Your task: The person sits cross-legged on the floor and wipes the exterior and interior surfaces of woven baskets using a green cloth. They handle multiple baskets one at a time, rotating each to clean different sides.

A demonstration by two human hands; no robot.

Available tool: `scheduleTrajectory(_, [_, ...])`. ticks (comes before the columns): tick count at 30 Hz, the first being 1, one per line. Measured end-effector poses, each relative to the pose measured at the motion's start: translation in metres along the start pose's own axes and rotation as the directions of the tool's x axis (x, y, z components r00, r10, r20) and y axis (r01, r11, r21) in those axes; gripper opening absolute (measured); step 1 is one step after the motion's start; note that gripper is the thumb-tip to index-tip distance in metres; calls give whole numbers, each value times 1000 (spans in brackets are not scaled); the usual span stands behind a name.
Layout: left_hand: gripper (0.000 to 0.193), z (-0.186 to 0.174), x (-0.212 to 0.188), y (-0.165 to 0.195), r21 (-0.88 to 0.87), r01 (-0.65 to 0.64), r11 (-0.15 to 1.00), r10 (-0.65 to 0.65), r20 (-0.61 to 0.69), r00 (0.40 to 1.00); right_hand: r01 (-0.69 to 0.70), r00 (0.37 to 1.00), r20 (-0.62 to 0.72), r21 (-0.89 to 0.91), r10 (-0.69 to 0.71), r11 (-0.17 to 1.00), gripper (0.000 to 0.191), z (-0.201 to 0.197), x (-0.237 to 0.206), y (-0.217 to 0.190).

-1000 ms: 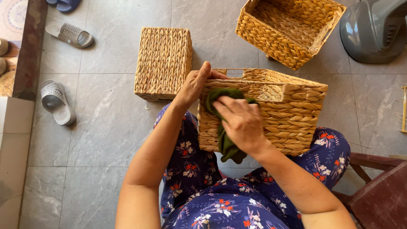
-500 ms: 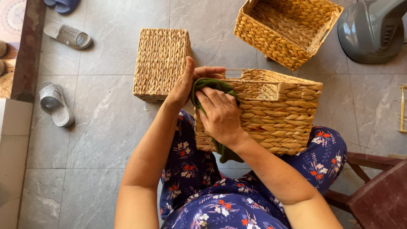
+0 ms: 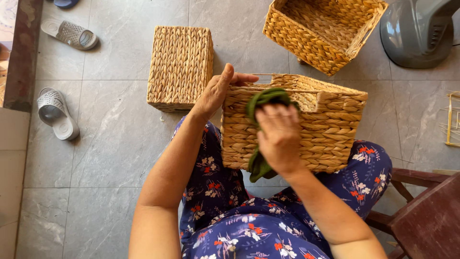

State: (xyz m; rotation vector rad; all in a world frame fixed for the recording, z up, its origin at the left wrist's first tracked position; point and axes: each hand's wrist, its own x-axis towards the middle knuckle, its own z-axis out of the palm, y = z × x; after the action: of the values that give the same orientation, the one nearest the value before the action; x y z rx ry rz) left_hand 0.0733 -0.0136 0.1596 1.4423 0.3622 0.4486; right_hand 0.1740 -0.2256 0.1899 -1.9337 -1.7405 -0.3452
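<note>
Resting on a seated person's lap, a rectangular woven basket [image 3: 306, 124] of pale straw-coloured fibre is worked over with a dark green cloth [image 3: 261, 129]. The right hand [image 3: 279, 136] is closed over the cloth, pressing it flat against the basket's near wall, with a tail of fabric hanging below the palm. The left hand [image 3: 218, 91] steadies the basket at its left corner, thumb up over the rim and fingers curled round the edge.

Beyond the knees, a second basket [image 3: 181, 67] lies bottom-up on the grey tiled floor [image 3: 110, 144], just beside the one on the lap. A third, open basket [image 3: 323, 33] sits tilted farther off, near the grey base of a fan [image 3: 417, 31]. Two grey slippers [image 3: 57, 112] lie well apart to the left, and a dark wooden chair [image 3: 421, 216] shows at the lower right.

The basket is balanced on the thighs rather than on any firm surface, so a hard push with the cloth could tip it toward the floor if the left-hand grip slackens. The loose tail of cloth might also catch on the rough weave and tug strands out.
</note>
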Motion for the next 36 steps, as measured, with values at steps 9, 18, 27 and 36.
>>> scheduleTrajectory(9, [80, -7, -5, 7, -22, -2, 1000, 2, -12, 1000, 219, 970, 79, 128, -230, 967, 55, 20, 18, -25])
scheduleTrajectory(18, [72, 2, 0, 2, 78, -4, 997, 5, -18, 1000, -53, 992, 113, -54, 59, 997, 54, -30, -28, 22])
scheduleTrajectory(27, [72, -7, -4, 4, -36, 40, 999, -42, -44, 998, 112, 992, 42, 66, -115, 991, 52, 25, 9, -34])
scheduleTrajectory(36, [66, 1, 2, -8, 53, -2, 999, 6, -83, 997, 138, 987, 98, -83, -130, 987, 52, -5, -11, 22])
